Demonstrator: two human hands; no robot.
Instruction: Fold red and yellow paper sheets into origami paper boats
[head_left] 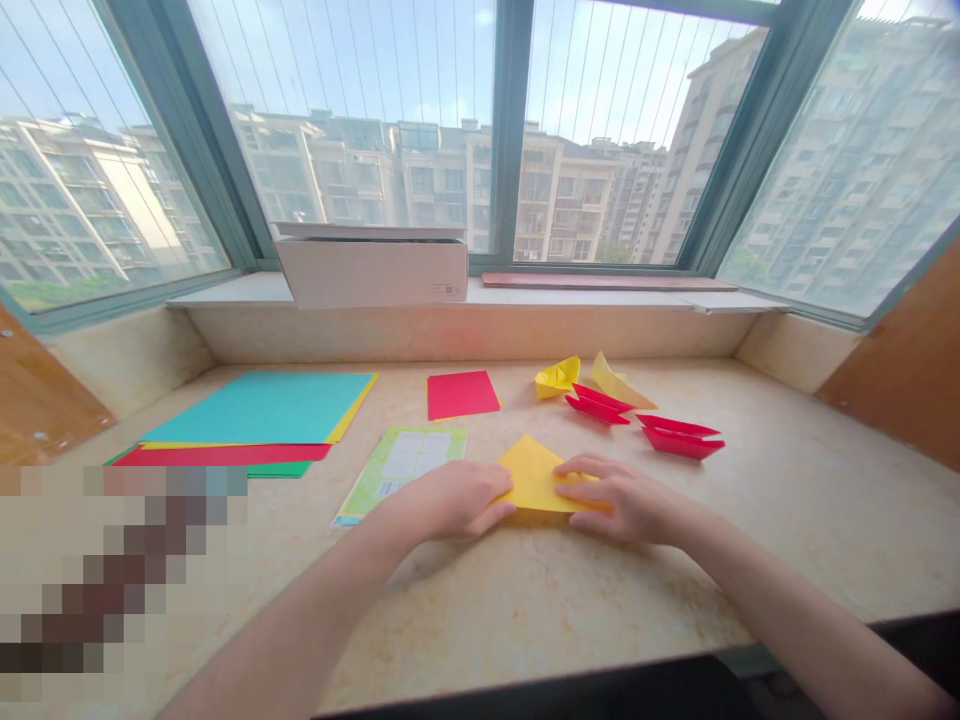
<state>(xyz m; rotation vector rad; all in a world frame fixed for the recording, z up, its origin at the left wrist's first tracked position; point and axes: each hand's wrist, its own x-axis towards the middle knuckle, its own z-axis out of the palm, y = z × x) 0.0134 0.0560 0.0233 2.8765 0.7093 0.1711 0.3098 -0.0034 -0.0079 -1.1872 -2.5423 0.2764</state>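
A yellow sheet of origami paper (534, 478), folded to a triangle with its point away from me, lies on the stone counter between my hands. My left hand (474, 498) pinches its left corner between thumb and fingers. On the right side, my right hand (609, 495) has its fingers laid over the paper and its thumb at the near edge, gripping the right corner. Beyond the right hand stand two red paper boats (681, 437), a yellow paper boat (558, 378) and a pale yellow folded paper piece (616, 384).
Large coloured sheets, blue on top (270, 408), lie at the left. A red square of paper (462, 395) is farther back. Left of my hands lies a green printed packet (405, 460). A white box (379, 270) stands on the window sill (570, 296). The lower left is pixelated.
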